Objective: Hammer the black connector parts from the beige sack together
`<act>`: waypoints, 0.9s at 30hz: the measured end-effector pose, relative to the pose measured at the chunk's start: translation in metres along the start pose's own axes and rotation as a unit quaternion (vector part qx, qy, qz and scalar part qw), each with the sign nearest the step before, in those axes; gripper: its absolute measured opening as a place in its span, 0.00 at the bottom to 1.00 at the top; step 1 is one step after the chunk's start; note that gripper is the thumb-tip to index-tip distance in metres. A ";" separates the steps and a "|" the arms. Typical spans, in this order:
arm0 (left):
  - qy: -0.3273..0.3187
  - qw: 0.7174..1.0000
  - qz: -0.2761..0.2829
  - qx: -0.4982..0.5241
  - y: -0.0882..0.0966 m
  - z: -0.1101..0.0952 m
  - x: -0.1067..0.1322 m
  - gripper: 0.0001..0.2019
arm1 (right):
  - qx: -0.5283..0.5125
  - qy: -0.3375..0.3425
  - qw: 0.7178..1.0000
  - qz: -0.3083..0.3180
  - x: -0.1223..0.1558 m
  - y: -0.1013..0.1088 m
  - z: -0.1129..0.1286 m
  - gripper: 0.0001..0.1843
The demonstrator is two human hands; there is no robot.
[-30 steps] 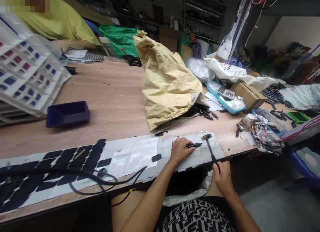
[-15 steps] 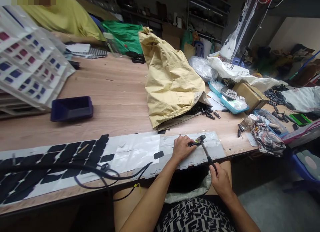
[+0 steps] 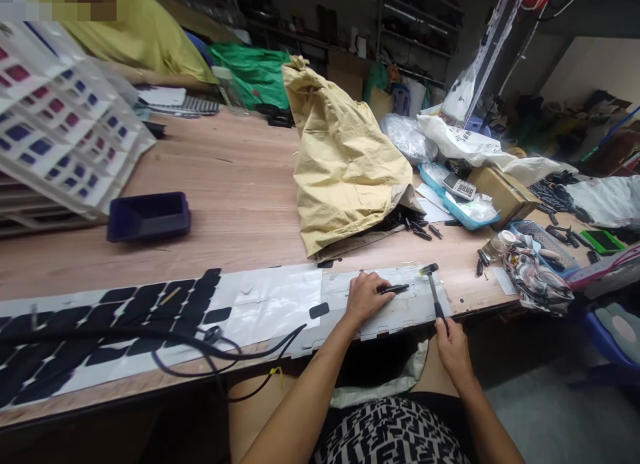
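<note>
My left hand pinches a thin black rod-like part and holds it flat on a clear plastic sheet at the table's front edge. My right hand grips the handle of a small hammer. Its head is raised just right of the part's tip, apart from it. A long white sheet covered with several black pads runs left along the table edge.
A tan paper sack with black parts spilling from its mouth stands behind my hands. A dark blue tray, stacked white trays, a black cable, a calculator, a cardboard box and a patterned cloth surround the spot.
Half a second ago the hammer head was down on the tip of the black part; it has now lifted up and to the right. My left hand kept the part in place.
</note>
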State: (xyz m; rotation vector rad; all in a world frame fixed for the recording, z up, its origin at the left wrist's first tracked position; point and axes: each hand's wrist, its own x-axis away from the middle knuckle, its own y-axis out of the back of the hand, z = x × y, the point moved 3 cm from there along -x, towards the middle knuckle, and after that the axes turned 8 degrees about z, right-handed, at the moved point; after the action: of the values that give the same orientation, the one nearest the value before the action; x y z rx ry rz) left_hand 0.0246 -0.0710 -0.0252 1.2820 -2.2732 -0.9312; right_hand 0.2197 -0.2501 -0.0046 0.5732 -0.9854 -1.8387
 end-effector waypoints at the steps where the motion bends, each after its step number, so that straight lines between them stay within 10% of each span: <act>1: -0.003 1.000 0.000 0.000 0.000 0.000 0.000 0.07 | 0.002 -0.007 1.000 -0.007 -0.003 0.000 -0.005 0.30; 17: -0.158 0.986 0.048 -0.008 -0.019 -0.023 0.097 0.14 | -0.006 -0.008 1.000 0.015 -0.012 -0.007 -0.021 0.37; 22: -0.086 0.993 -0.065 0.047 0.012 -0.003 0.043 0.11 | 0.004 -0.016 1.000 0.024 -0.012 -0.010 -0.024 0.34; 27: 0.188 0.949 -0.252 0.016 0.065 0.043 -0.029 0.17 | 0.019 -0.018 0.999 0.021 -0.012 -0.013 -0.029 0.34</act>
State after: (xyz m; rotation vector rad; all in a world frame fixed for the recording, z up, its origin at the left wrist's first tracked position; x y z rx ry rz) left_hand -0.0255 -0.0066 -0.0104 1.9200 -1.7031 -0.7166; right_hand 0.2395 -0.2471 -0.0323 0.5397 -1.0509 -1.8031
